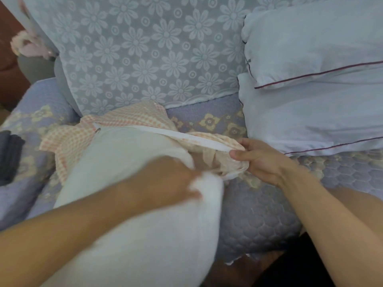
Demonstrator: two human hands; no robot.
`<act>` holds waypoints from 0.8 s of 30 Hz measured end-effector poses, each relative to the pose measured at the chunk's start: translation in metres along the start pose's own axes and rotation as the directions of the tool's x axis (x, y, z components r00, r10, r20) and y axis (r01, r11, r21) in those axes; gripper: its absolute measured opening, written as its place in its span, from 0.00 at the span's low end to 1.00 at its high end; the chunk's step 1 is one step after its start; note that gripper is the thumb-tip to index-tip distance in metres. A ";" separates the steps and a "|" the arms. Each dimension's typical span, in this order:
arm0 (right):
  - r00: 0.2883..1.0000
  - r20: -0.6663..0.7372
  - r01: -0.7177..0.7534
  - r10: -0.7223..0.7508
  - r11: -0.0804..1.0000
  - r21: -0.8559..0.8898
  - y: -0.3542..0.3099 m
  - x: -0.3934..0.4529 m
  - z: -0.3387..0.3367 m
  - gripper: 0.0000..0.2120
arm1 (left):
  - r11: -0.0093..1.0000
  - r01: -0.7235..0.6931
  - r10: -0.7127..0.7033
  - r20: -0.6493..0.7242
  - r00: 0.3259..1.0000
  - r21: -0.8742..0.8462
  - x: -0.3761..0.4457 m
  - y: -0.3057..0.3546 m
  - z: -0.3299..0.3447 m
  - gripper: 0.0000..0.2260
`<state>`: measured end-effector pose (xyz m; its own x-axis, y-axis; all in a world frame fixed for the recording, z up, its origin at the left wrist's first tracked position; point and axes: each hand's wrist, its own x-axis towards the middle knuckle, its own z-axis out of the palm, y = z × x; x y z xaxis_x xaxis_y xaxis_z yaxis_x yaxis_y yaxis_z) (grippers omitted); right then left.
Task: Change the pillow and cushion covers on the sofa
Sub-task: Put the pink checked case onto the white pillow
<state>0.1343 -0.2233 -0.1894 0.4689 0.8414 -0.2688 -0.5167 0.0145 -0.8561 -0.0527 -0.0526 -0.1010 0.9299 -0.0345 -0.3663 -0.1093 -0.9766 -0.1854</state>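
1. Head view: white cushion insert (pixel 132 193) lies on the quilted sofa seat (pixel 259 214), its far end inside the orange-checked cover (pixel 68 146); its near end is cut off by the bottom edge.
2. Left hand (pixel 165 181) is motion-blurred on the insert at the cover's mouth; its fingers seem to dig into the stuffing, but I cannot tell the grip.
3. Right hand (pixel 255 158) pinches the cover's zipper edge (pixel 186 137), fingers curled round bunched fabric.
4. Two white pillows (pixel 321 83) with dark piping are stacked at right, cropped by the frame.
5. Dark folded cloth (pixel 10 154) sits at the left edge, partly out of view.
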 end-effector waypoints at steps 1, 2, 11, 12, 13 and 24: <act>0.999 -0.042 0.028 -0.031 0.998 -0.058 0.002 0.000 0.005 0.29 | 0.981 0.191 -0.191 -0.004 0.982 -0.027 -0.007 -0.026 -0.007 0.27; 0.994 -0.084 0.059 -0.069 0.992 -0.111 0.005 0.001 0.012 0.23 | 0.943 0.326 -0.327 0.000 0.945 -0.064 -0.012 -0.043 -0.010 0.29; 0.939 -0.243 0.162 -0.244 0.936 -0.314 0.020 -0.025 0.057 0.04 | 0.918 0.312 -0.367 -0.231 0.901 -0.242 -0.002 -0.002 0.016 0.31; 0.937 -0.253 0.156 -0.240 0.937 -0.311 0.021 -0.028 0.058 0.04 | 0.916 0.307 -0.368 -0.237 0.899 -0.259 -0.001 0.001 0.018 0.31; 0.940 -0.246 0.153 -0.235 0.938 -0.310 0.022 -0.031 0.058 0.04 | 0.917 0.292 -0.362 -0.259 0.896 -0.271 -0.001 0.003 0.020 0.31; 0.924 -0.276 0.027 -0.265 0.764 -0.644 0.021 -0.020 0.048 0.07 | 0.937 0.264 -0.350 -0.581 0.735 -0.231 -0.019 -0.004 0.046 0.22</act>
<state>0.0798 -0.2145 -0.1809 0.7677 0.6247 -0.1428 0.0793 -0.3138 -0.9462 -0.0859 -0.0383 -0.1357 0.9256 0.1932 0.3255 0.2240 -0.9728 -0.0594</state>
